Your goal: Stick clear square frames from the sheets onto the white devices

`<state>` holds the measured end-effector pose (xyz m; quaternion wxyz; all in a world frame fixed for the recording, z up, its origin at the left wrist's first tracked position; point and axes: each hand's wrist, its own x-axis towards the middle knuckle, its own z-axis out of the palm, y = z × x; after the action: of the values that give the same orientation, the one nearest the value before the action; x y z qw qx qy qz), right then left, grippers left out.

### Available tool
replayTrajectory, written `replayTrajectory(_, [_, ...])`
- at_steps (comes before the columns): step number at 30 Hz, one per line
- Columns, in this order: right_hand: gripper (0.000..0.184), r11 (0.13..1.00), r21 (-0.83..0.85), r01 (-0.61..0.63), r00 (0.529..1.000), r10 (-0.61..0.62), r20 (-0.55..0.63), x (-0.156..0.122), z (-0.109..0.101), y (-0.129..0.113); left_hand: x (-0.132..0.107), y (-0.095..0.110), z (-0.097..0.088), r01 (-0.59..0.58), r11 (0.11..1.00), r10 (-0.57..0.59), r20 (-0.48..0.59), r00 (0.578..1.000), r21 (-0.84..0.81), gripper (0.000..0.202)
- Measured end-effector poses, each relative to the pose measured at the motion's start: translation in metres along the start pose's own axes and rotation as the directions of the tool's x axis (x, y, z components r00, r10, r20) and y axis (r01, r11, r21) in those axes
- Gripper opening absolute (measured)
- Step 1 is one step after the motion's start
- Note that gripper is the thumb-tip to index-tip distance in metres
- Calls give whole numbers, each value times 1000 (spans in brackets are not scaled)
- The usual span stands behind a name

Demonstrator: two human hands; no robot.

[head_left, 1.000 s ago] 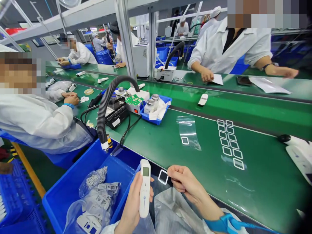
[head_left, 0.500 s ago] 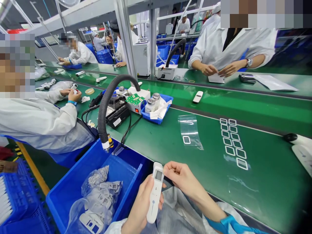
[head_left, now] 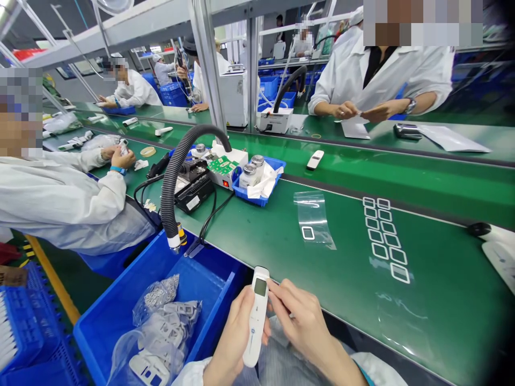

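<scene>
My left hand [head_left: 231, 343] grips a white handheld device [head_left: 256, 327] upright above the edge of the green bench mat [head_left: 346, 284]. The device has a small grey display [head_left: 260, 287] at its top end. My right hand [head_left: 301, 321] is beside it, with its fingertips pressed against the device next to the display. Those fingers hide part of the device's edge. I cannot see whether they hold anything small. White square frames [head_left: 382, 236] lie in two rows on the mat, well to the right of my hands.
A blue crate [head_left: 120, 284] holding plastic bags of white parts [head_left: 161, 332] stands to my left, below the bench. A black hose [head_left: 177, 177] rises from a solder station. Behind it is a blue tray [head_left: 257, 198]. A co-worker's sleeve [head_left: 60, 203] fills the left side.
The small black-and-white square frame held in my right hand has gone from sight. My right hand has moved left onto the device, which now stands more upright in my left hand.
</scene>
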<state>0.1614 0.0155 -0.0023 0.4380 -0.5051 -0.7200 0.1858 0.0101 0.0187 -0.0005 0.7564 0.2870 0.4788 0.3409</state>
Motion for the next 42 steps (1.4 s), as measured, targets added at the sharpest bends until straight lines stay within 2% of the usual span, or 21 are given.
replayTrajectory(1, [26, 999, -23, 44, 999, -44, 6, -1, -1, 1, 0, 0, 0, -3, 1000, 3, -8, 1000, 15, 50])
replayTrajectory(3, [28, 999, 45, 31, 999, -32, 27, 1, -6, 3, 0, 2, 0, -6, 999, 7, -19, 1000, 52, 53])
replayTrajectory(7, [22, 936, 292, -196, 980, 180, 80, 15, -19, 7, 0, 10, 4, -49, 979, 32, 89, 996, 198, 48])
replayTrajectory(10, [19, 874, 350, -337, 939, 286, 190, 24, -25, 11, 2, 12, 9, -58, 951, 8, 163, 987, 303, 42])
replayTrajectory(13, [20, 861, 335, -382, 916, 304, 264, 27, -34, 14, 9, 13, 11, -64, 934, -9, 204, 979, 352, 36])
replayTrajectory(16, [22, 911, 254, -325, 914, 234, 332, 28, -56, 16, 17, 18, 10, -68, 907, -65, 297, 953, 415, 31])
replayTrajectory(19, [24, 971, 83, -226, 846, 153, 511, 27, -86, 14, 28, 28, 10, -24, 877, -202, 415, 887, 479, 28])
replayTrajectory(21, [28, 988, -63, -143, 807, 153, 571, 26, -105, 11, 38, 37, 15, 0, 854, -290, 475, 831, 521, 31])
replayTrajectory(23, [24, 985, -161, -63, 816, 144, 559, 28, -120, 11, 52, 48, 25, -18, 831, -333, 523, 785, 556, 37])
replayTrajectory(25, [14, 982, -191, -16, 837, 117, 534, 33, -134, 18, 71, 60, 36, -109, 838, -255, 560, 788, 535, 46])
replayTrajectory(28, [8, 972, -220, -87, 900, 171, 401, 47, -163, 55, 109, 78, 55, -195, 927, 14, 493, 870, 319, 63])
replayTrajectory(30, [16, 938, -249, -242, 936, 294, 195, 60, -188, 98, 134, 86, 66, -212, 954, 122, 372, 920, 211, 64])
replayTrajectory(31, [22, 906, -251, -341, 928, 367, 61, 68, -203, 123, 146, 87, 72, -225, 949, 147, 323, 935, 220, 62])
replayTrajectory(32, [28, 855, -230, -464, 885, 456, -91, 77, -219, 149, 156, 88, 77, -248, 933, 171, 285, 943, 262, 59])
replayTrajectory(33, [31, 786, -194, -588, 805, 545, -233, 86, -235, 174, 165, 86, 82, -276, 909, 200, 255, 946, 313, 57])
replayTrajectory(35, [29, 616, -109, -780, 583, 653, -484, 103, -265, 219, 179, 82, 92, -306, 863, 233, 220, 947, 403, 56])
replayTrajectory(37, [27, 511, -49, -858, 424, 652, -629, 117, -289, 252, 188, 77, 99, -323, 830, 253, 210, 944, 454, 53])
replayTrajectory(38, [29, 490, -35, -871, 386, 638, -666, 122, -299, 264, 191, 75, 102, -336, 812, 265, 212, 941, 476, 48])
replayTrajectory(39, [32, 490, -29, -871, 373, 622, -688, 124, -306, 274, 194, 74, 105, -350, 796, 277, 217, 936, 495, 42])
replayTrajectory(40, [36, 502, -28, -864, 378, 611, -696, 125, -310, 281, 197, 73, 107, -361, 782, 286, 222, 932, 508, 36])
replayTrajectory(42, [41, 565, -33, -824, 424, 578, -697, 124, -313, 290, 201, 73, 110, -370, 771, 290, 232, 929, 519, 28])
